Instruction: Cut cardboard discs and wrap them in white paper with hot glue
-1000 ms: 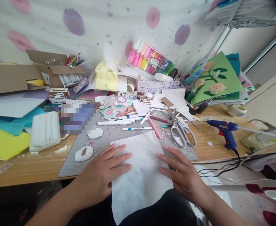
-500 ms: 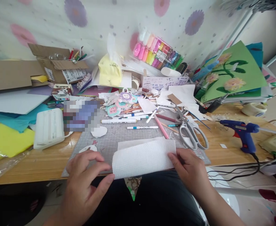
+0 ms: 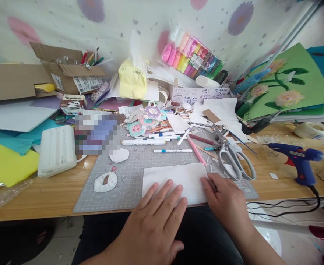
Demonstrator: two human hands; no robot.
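A white textured paper towel (image 3: 189, 178), now a flat folded rectangle, lies on the grey cutting mat (image 3: 88, 198) at its front edge. My left hand (image 3: 153, 224) rests palm down on the towel's lower left part, fingers stretched out and slightly apart. At the right end, my right hand (image 3: 226, 200) pinches the towel's edge between thumb and curled fingers. Left of the towel lies a round white paper piece (image 3: 99, 184) with a brown patch. Another white paper cutout (image 3: 119, 155) sits above it.
Large scissors (image 3: 228, 154) lie just beyond my right hand. A blue glue gun (image 3: 298, 158) with its cord stands at the right. Behind the towel are a marker (image 3: 173, 151), a pink stick (image 3: 196, 150) and heaped craft scraps. A white box (image 3: 57, 151) stands at the left.
The towel's raised front layer has come down flat onto the mat. My left hand has moved right from its left corner and spread over it. My right hand still grips the right end.
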